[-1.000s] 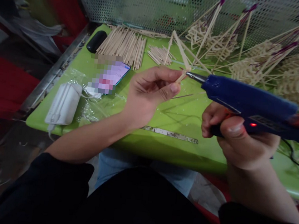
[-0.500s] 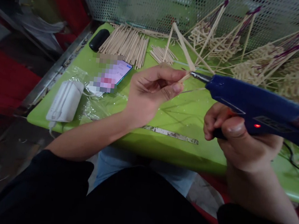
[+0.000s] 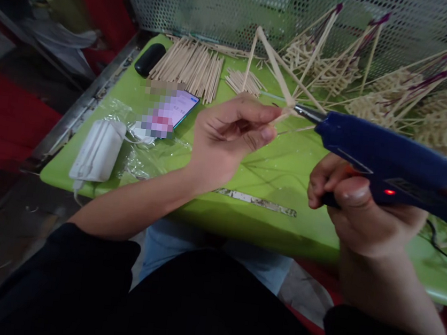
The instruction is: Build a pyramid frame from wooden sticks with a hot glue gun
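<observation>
Between thumb and fingers, my left hand (image 3: 231,136) pinches a frame of thin wooden sticks (image 3: 277,69) near one of its joints. The frame stands up from the fingertips in angled, peaked shapes. My right hand (image 3: 367,211) is wrapped around the handle of a blue glue gun (image 3: 390,154), whose red light is lit. Its metal nozzle points left and is at the stick joint, just right of my left fingertips; whether it touches I cannot tell. Fingers hide part of the held joint.
Bundled sticks (image 3: 190,67) and a shorter stick pile (image 3: 244,82) lie at the back of the green table (image 3: 202,216). Several stick structures with purple tips (image 3: 394,90) stand at back right. A phone (image 3: 177,111), white power bank (image 3: 98,150) and metal strip (image 3: 258,201) lie nearer.
The glue gun and my right hand have shifted slightly right. The joint of the stick frame has moved a little right too, while my left hand stays nearly in place.
</observation>
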A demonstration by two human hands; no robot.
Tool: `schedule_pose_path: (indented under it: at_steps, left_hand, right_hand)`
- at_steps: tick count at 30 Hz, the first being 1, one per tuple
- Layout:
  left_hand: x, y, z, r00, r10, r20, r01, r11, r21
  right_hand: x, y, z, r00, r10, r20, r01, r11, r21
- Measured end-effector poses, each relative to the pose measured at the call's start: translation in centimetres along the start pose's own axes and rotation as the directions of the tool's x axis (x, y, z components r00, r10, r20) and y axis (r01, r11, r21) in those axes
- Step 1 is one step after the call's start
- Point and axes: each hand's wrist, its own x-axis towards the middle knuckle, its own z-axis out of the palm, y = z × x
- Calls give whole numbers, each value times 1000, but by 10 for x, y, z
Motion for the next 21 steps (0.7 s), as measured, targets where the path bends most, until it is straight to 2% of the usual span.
schedule_pose_path:
  at_steps: [6,14,21]
  left_hand:
    - [2,-1,1,998,54,19,-55,998,32]
    - [4,3,-2,997,46,68,-53,993,108]
    - [6,7,-6,979,157,134,-176,973,150]
  right_hand:
    - [2,0,-1,1000,2,24,-2,1000,8]
    - [2,-1,0,1000,20,23,-20,999,26]
    - [2,-10,0,998,41,42,-42,999,9]
